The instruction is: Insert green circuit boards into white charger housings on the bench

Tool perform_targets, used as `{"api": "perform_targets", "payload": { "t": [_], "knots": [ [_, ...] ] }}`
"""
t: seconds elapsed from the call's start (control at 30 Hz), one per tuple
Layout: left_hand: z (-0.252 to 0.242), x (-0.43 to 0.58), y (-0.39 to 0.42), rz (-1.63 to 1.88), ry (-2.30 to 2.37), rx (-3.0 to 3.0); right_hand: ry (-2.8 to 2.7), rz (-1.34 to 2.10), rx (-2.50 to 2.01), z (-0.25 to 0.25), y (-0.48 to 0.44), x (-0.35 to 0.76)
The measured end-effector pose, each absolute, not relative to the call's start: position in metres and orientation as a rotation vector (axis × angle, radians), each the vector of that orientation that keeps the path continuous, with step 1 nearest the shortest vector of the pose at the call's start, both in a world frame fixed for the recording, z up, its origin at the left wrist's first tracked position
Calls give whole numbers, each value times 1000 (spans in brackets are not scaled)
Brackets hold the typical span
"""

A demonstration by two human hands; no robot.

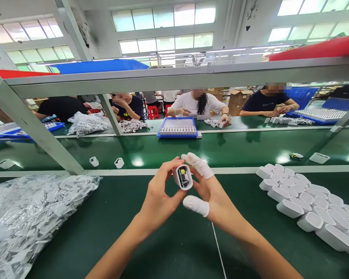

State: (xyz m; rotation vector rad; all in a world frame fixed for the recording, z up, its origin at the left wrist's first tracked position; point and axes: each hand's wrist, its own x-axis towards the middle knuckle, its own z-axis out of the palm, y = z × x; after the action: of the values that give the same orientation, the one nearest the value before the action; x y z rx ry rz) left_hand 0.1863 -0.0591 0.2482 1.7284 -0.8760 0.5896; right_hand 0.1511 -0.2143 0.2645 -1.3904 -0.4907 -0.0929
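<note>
Stretching across the whole view, the green workbench carries everything, with a shinier green conveyor belt running behind it and co-workers seated on its far side. At the left edge lies a large clear plastic bag stuffed with small white parts, its mouth loose. On the right, a batch of white oval housings lies packed together on the bench, open ends facing the camera and, as far as can be seen, hollow. Across the belt sits a blue tray holding a neat row of white pieces. Two stray white housings rest on the belt itself. At centre, raised above the bench, the left hand and right hand together pinch one white casing; inside its open end a small yellow and dark component shows. The left fingertips close on its left side, and the right thumb and forefinger, both in white finger cots, close on its right. The hold is only by fingertips, so a slip of the smooth cots could drop the casing, or tilt its internal part askew.
</note>
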Motion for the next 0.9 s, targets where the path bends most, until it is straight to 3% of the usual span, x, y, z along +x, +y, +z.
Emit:
{"api": "perform_targets", "payload": {
  "t": [0.27, 0.57, 0.9],
  "knots": [
    [249, 185, -60, 961, -1148, 1747, -401, -56, -1363, 267, -211, 157],
    [250, 189, -57, 1080, -1232, 1905, -516, -45, -1635, 282, -233, 155],
    [240, 203, -46, 1168, -1396, 2016, -614, -105, -1968, 267, -247, 179]
  ]
}}
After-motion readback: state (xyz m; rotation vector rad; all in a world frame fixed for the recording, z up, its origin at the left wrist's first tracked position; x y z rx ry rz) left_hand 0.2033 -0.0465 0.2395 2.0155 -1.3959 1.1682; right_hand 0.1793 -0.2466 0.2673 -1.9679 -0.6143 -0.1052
